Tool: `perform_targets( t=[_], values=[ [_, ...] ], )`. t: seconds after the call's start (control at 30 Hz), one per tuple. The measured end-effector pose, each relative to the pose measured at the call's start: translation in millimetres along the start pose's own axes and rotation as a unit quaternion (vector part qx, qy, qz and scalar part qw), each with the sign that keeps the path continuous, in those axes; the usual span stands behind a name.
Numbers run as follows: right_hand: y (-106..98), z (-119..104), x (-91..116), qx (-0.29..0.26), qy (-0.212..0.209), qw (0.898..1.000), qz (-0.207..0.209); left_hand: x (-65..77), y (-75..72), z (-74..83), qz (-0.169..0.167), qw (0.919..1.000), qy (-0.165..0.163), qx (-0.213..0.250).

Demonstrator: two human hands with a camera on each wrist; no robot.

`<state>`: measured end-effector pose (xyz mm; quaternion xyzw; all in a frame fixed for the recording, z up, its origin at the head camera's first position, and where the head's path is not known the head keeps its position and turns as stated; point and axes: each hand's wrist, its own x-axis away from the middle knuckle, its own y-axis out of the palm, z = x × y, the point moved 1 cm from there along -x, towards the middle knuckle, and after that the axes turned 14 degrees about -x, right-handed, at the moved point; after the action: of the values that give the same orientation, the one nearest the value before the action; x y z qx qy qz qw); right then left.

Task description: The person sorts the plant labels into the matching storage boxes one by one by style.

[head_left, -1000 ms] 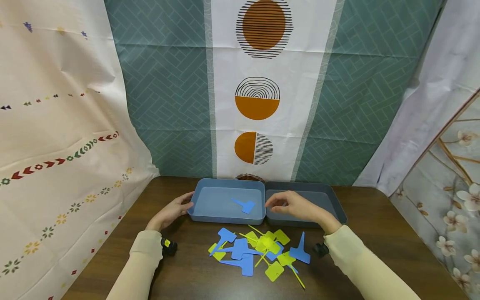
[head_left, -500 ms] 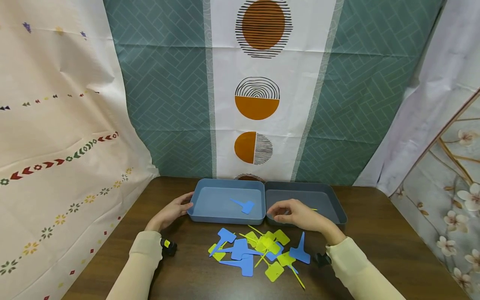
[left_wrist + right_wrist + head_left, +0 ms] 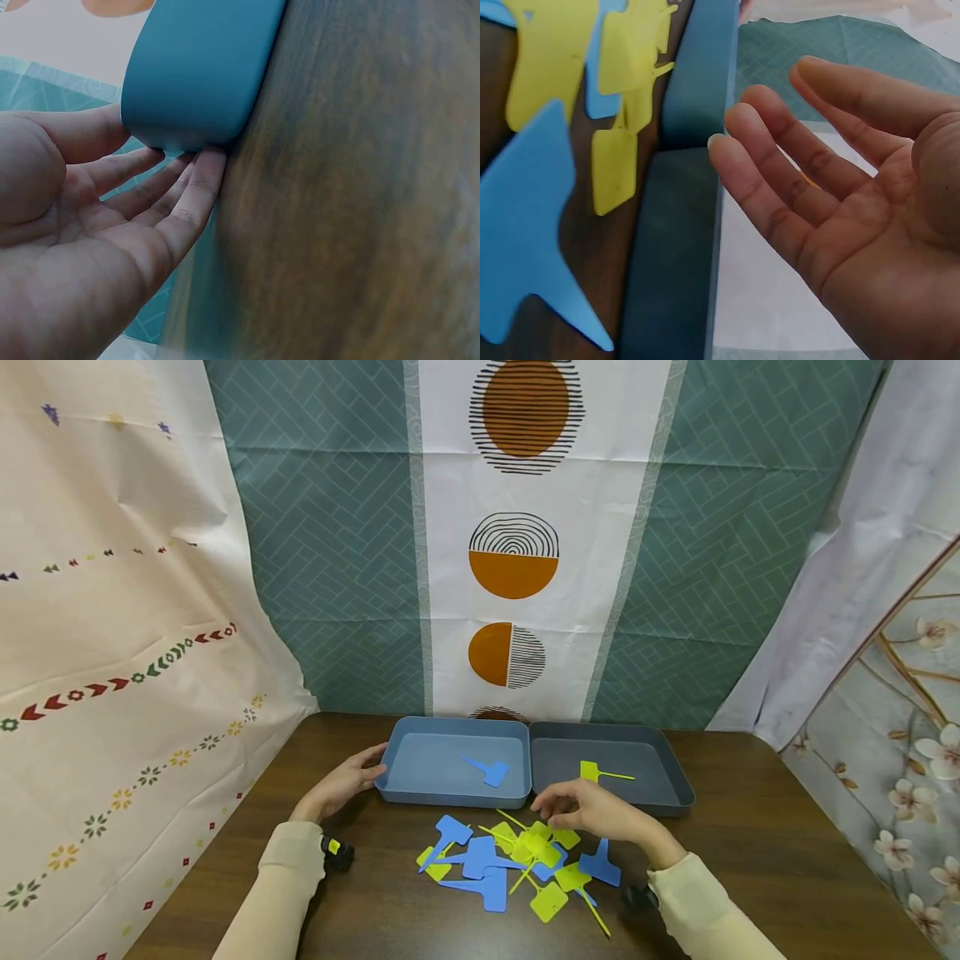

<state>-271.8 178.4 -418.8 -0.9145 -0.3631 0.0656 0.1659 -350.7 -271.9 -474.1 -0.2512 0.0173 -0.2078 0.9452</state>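
At the blue tray, my left hand touches the outside of the left end wall with fingertips and thumb, its fingers mostly straight in the left wrist view. One blue plant label lies in that tray. My right hand hovers over the front wall of the dark grey tray, fingers loosely bent, palm bare in the right wrist view. Behind it, a yellow plant label lies in the grey tray. Below its fingertips spreads a mixed pile of blue labels and yellow labels.
The two trays stand side by side at the back of the brown wooden table. A patterned curtain hangs right behind them. Printed cloths close in the left and right sides.
My right hand has moved from over the grey tray toward the front, nearer the pile. The yellow plant label in the grey tray has come into sight. My left hand has stayed put.
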Motion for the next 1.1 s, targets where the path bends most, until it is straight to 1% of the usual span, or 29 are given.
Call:
perform_targets(
  t=[0.23, 0.4, 0.5, 0.67, 0.83, 1.1],
  values=[
    [5.4, 13.8, 1.7, 0.012, 0.011, 0.999, -0.027, -0.3, -0.1, -0.2, 0.001, 1.0000, -0.004, -0.002],
    [7.3, 17.1, 1.6, 0.016, 0.020, 0.999, -0.031, -0.4, -0.7, -3.0, 0.002, 1.0000, -0.001, 0.000],
    [8.6, 17.9, 1.2, 0.010, 0.016, 0.999, -0.034, -0.9, -1.4, -3.3, 0.000, 1.0000, 0.001, 0.001],
    [11.0, 21.9, 0.3, 0.017, 0.007, 0.999, -0.040, -2.9, -1.7, -1.7, -0.003, 1.0000, 0.004, -0.004],
    [13.6, 25.6, -0.3, 0.036, 0.002, 0.998, -0.043, -3.7, -1.0, -0.9, -0.003, 1.0000, 0.003, -0.007],
    [21.1, 28.6, -3.8, 0.089, -0.002, 0.994, -0.056, -2.5, -1.8, -2.1, -0.003, 1.0000, 0.001, -0.002]
  ],
)
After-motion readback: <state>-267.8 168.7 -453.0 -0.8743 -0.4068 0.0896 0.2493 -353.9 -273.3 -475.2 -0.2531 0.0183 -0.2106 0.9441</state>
